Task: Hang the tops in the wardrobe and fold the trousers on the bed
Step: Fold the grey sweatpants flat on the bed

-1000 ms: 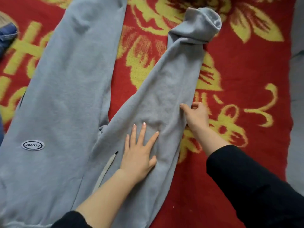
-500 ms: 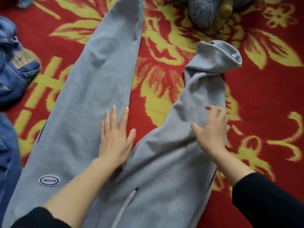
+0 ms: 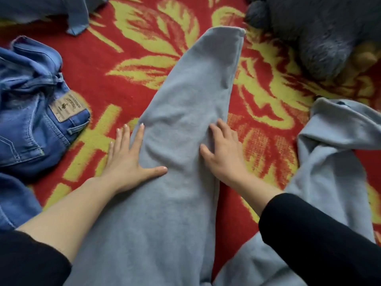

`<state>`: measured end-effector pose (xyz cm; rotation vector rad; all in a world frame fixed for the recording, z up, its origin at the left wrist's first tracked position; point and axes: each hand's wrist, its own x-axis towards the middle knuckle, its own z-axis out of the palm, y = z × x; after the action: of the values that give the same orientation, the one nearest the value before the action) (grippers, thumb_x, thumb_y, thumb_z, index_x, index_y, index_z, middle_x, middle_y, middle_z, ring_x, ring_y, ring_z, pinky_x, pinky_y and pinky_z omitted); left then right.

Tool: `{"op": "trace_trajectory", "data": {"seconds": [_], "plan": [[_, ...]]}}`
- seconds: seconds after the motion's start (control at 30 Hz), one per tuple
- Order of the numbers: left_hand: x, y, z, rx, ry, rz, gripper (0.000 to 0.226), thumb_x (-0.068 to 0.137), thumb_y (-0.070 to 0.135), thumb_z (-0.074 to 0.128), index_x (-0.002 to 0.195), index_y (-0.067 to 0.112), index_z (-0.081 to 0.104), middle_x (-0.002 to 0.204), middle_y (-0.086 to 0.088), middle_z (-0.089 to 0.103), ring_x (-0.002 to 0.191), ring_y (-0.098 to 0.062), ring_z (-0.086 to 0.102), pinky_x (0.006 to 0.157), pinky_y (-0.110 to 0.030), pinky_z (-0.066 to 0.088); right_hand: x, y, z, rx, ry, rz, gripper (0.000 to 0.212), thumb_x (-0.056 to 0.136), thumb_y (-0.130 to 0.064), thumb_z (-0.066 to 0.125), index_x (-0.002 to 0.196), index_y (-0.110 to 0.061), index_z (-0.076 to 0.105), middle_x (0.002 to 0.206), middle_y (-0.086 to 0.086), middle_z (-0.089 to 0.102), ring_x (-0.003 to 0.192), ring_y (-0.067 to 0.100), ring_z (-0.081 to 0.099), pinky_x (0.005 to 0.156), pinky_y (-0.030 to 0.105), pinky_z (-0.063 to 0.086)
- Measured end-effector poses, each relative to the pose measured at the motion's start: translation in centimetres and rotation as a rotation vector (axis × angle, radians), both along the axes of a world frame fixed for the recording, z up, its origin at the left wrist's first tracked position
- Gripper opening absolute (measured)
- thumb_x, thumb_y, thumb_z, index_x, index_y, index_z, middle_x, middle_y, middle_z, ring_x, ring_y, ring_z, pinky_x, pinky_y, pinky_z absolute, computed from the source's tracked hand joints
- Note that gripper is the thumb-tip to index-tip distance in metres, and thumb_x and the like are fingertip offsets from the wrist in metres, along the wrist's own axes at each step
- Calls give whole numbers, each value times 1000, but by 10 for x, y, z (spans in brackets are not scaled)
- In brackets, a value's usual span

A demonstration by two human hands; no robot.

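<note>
soft grey fleece trousers lie on the red and yellow blanket. left hand rests flat, fingers straight, on one long leg; right hand presses its other edge, gripping nothing. denim jeans nearby carry a tan patch, writing unreadable.

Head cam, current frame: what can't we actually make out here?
Grey sweatpants: the waistband is cut off by the bottom edge of the head view.
Patch on the jeans: the print is too small to read.
Grey plush toy: it is cut off by the top edge, so what kind it is stays unclear.
Blue garment, top left: it lies mostly past the top edge, so top or trousers cannot be told.
Wardrobe: out of view.
</note>
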<state>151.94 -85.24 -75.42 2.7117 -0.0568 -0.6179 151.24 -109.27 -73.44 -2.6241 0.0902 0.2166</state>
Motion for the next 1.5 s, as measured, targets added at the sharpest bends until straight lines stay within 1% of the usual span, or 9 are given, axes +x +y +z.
{"op": "trace_trajectory", "data": {"seconds": [0.17, 0.3, 0.37, 0.5, 0.63, 0.93, 1.17, 1.33, 1.5], "plan": [[33, 19, -15, -239, -27, 41, 110, 51, 95, 33, 142, 53, -10, 158, 0, -19, 140, -6, -25, 117, -36, -9, 94, 4, 3, 319, -58, -495, 81, 77, -30, 72, 142, -6, 29, 140, 12, 38, 127, 25, 42, 106, 31, 35], [41, 21, -19, -308, -10, 107, 102, 59, 86, 28, 146, 46, -4, 154, 17, -22, 133, 8, -29, 113, -35, -9, 159, 8, 21, 654, -36, -768, 54, 71, -27, 79, 114, -8, 52, 107, 6, 65, 98, 25, 65, 88, 40, 53], [43, 21, -16, -358, 29, 117, 95, 62, 83, 25, 146, 47, 1, 153, 19, -22, 134, 8, -29, 112, -33, -11, 180, 17, 36, 796, -12, -795, 34, 71, -23, 78, 97, -13, 58, 93, 2, 67, 86, 20, 68, 80, 37, 57], [47, 25, -10, -495, 91, 195, 79, 66, 80, 19, 140, 54, 12, 154, 24, -13, 135, 11, -21, 111, -33, -13, 214, 44, 79, 1008, 25, -645, 29, 80, -17, 73, 104, -4, 65, 82, 7, 68, 71, 20, 67, 68, 33, 57], [50, 25, 5, -732, 143, 365, 47, 73, 76, 22, 119, 65, 28, 155, 22, 7, 136, 13, -4, 120, -42, -4, 230, 34, 106, 1238, -104, -608, 24, 85, -16, 68, 104, -1, 67, 97, 16, 73, 87, 31, 72, 80, 44, 59], [50, 23, -6, -508, 112, 231, 68, 67, 81, 18, 132, 61, 18, 151, 30, -10, 137, 10, -15, 112, -47, -7, 174, -37, 20, 759, 76, -866, 55, 83, -36, 71, 132, -16, 53, 118, -4, 54, 103, 12, 51, 83, 28, 40], [49, 18, -2, -506, 61, 267, 51, 64, 81, 30, 106, 59, 47, 155, 24, -2, 133, 12, -9, 113, -48, -1, 124, -49, 7, 782, 245, -782, 42, 46, -45, 69, 80, -20, 67, 95, 2, 60, 81, 24, 53, 61, 33, 38], [50, 18, -1, -406, 40, 227, 31, 73, 58, 65, 91, 34, 61, 157, 21, -4, 140, 5, -5, 111, -49, 3, 82, -40, 11, 633, 224, -450, 19, 72, -2, 66, 89, -10, 69, 84, 1, 72, 71, 13, 68, 59, 24, 53], [47, -15, 4, -249, -103, 438, 15, 88, 28, 62, 102, 25, 57, 160, 7, 9, 146, -12, 5, 115, -49, 8, 53, -52, 6, 452, 50, -497, 15, 78, -19, 68, 87, -22, 57, 81, 1, 67, 75, 22, 68, 66, 40, 57]]}}
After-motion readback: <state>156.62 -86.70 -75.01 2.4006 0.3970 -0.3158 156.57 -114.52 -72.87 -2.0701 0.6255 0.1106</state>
